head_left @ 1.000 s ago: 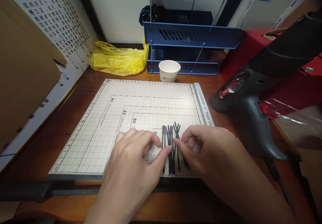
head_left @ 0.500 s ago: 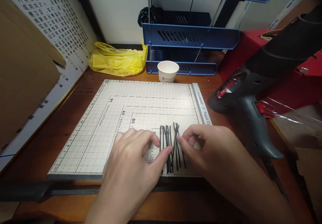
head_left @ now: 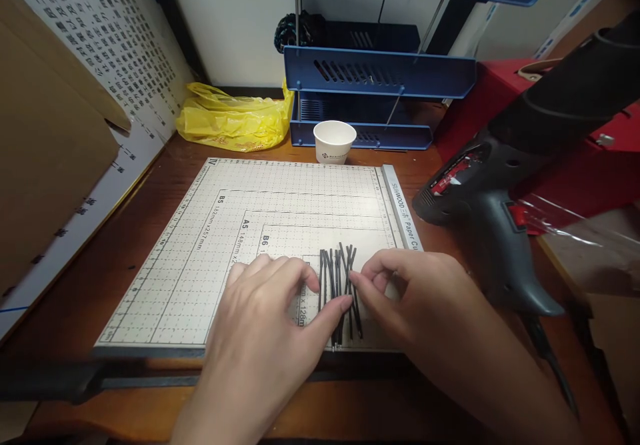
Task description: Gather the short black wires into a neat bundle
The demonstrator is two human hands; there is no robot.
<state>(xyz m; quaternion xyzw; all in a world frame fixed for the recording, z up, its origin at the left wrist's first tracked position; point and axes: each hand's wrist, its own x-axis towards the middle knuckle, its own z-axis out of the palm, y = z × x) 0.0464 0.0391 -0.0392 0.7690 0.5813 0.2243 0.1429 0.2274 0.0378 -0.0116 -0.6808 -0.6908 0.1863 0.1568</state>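
Observation:
Several short black wires (head_left: 336, 275) lie loosely side by side on the gridded board of a paper cutter (head_left: 300, 198), some crossing at the right. My left hand (head_left: 280, 311) is at their left side, thumb and index finger apart, with the thumb tip resting over the wires. At their right side is my right hand (head_left: 415, 291), its thumb tip touching the rightmost wires and its fingers curled; a small gap shows between thumb and index finger. The lower ends of some wires are hidden behind my left thumb.
A white paper cup (head_left: 334, 143) stands behind the board, by a blue tray rack (head_left: 380, 71) and a yellow plastic bag (head_left: 235, 121). A black heat gun (head_left: 500, 198) is at the right, near a red box (head_left: 555, 185). Cardboard (head_left: 55, 78) leans at the left.
The wires at the right have shifted leftward and sit closer to the others. My left thumb has moved slightly right, and my right thumb a little left.

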